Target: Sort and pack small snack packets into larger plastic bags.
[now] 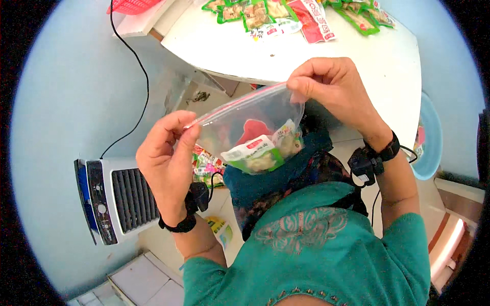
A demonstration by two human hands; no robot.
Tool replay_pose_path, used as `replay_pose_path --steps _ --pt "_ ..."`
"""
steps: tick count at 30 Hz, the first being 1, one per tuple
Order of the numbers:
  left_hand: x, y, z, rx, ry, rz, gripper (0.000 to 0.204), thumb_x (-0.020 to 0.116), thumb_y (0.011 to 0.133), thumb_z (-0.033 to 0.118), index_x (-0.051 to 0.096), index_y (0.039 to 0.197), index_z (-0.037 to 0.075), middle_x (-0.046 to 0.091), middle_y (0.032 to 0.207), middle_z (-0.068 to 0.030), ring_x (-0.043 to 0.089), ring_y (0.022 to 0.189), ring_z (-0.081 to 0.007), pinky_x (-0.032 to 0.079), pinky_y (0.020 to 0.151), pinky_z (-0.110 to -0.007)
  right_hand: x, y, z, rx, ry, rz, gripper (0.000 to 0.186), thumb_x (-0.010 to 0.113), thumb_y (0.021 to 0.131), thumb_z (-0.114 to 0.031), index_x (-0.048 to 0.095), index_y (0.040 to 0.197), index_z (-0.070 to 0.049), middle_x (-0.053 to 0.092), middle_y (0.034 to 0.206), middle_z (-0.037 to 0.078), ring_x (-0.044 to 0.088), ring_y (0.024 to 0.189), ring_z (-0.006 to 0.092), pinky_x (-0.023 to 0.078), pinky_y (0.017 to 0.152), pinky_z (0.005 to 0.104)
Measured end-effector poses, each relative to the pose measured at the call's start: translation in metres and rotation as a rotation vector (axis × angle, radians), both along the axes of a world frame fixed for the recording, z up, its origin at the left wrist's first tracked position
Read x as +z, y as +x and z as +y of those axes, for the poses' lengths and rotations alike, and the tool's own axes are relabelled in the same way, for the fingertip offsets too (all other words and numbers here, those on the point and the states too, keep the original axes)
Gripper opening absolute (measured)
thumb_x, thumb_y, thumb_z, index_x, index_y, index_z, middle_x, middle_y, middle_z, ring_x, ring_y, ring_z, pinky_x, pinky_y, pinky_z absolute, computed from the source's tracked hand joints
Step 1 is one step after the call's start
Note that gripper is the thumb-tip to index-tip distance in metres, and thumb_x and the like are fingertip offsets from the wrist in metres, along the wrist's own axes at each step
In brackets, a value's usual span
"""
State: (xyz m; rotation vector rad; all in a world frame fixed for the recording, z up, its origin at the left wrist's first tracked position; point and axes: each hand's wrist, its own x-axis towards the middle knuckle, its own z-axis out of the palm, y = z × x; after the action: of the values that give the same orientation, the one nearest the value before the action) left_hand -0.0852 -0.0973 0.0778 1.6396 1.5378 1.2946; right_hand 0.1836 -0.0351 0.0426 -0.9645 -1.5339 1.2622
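Observation:
My left hand (168, 155) pinches the left end of the zip edge on a clear plastic bag (229, 122); my right hand (334, 92) grips the other end near the table's front edge. The bag hangs between them over my lap, with green, white and red food packets (255, 158) inside at its bottom. I cannot make out whether the zip is sealed. Above my hands, on the white table (214, 51), lie several green-edged packets (255, 15) and a red packet (311, 20). Dark straps with small devices are on both wrists.
A pink basket (130, 6) is at the back left. A white air cooler (132, 201) stands left of me, below a black cable. More packets (209, 168) lie low behind my left hand. A light blue basin (431, 153) is at the right.

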Motion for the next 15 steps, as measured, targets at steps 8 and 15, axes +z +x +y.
replay_pose_path --steps 8,15 --pt "0.005 0.005 -0.002 -0.048 0.078 -0.03 0.033 0.066 0.08 -0.009 0.061 0.112 -0.001 0.063 0.084 -0.0033 0.057 0.076 -0.0083 0.045 0.069 -0.021 0.0 -0.007 -0.002 -0.024 0.004 0.12 0.014 0.069 0.087 -0.014 0.067 0.083 -0.001 0.065 0.07 0.001 0.06 0.062 0.006 0.048 0.057 0.0191" --pt "0.014 0.0 -0.023 -0.022 0.103 -0.157 0.037 0.066 0.077 -0.012 0.06 0.111 -0.003 0.064 0.086 -0.0056 0.059 0.077 -0.0098 0.046 0.07 -0.021 0.021 -0.003 -0.024 -0.028 -0.001 0.116 0.013 0.071 0.085 -0.013 0.067 0.08 -0.002 0.065 0.071 0.001 0.059 0.062 0.0062 0.046 0.057 0.019"
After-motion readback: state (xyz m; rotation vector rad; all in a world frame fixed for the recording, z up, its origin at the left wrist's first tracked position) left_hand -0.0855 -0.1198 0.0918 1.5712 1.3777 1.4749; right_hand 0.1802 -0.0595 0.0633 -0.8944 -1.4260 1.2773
